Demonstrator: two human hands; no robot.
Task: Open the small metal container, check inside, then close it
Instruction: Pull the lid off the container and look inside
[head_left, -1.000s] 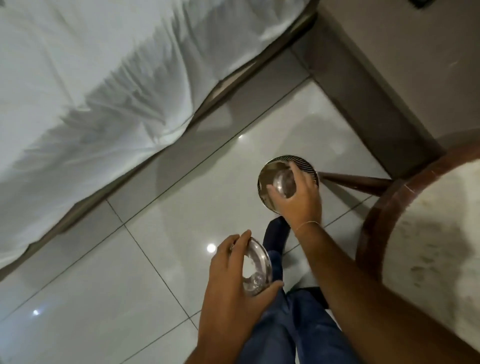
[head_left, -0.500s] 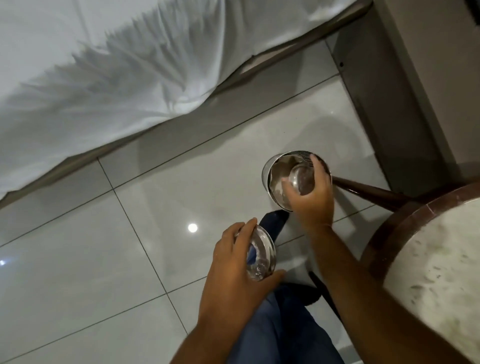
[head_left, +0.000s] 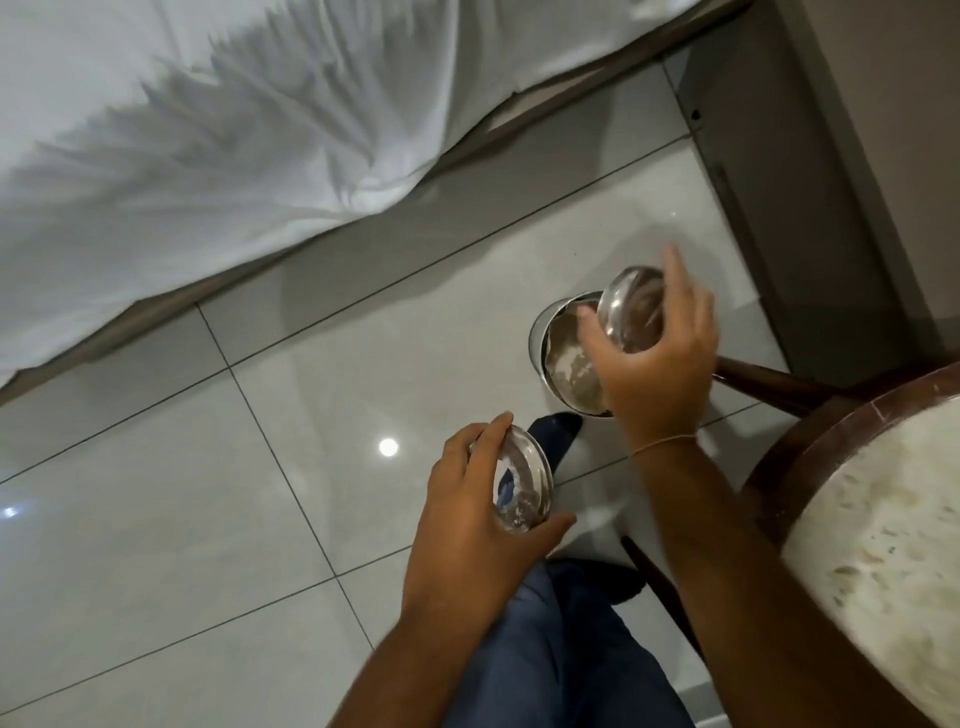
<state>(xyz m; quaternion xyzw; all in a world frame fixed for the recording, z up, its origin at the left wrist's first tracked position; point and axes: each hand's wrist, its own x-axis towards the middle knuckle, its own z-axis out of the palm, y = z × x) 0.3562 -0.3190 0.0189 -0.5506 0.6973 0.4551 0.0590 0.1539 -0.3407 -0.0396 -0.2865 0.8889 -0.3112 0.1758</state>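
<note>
Opened, checking inside | my left hand grips lid | right hand clasps small metal container | closing remains

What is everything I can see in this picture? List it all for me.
Metal container: one, silver, open, partly behind the right hand.
Lid: one, silver, in the left hand.
Small round metal piece: one, silver, in the right hand; what it is I cannot tell.
Bedsheet: one, white, upper left.
Floor tiles: several, pale grey, glossy.
Round table: one, speckled pale top with dark wooden rim, lower right.
Trousers: blue, bottom centre.
Wrist thread: one, thin, right wrist.
Left hand: one.
Right hand: one.
</note>
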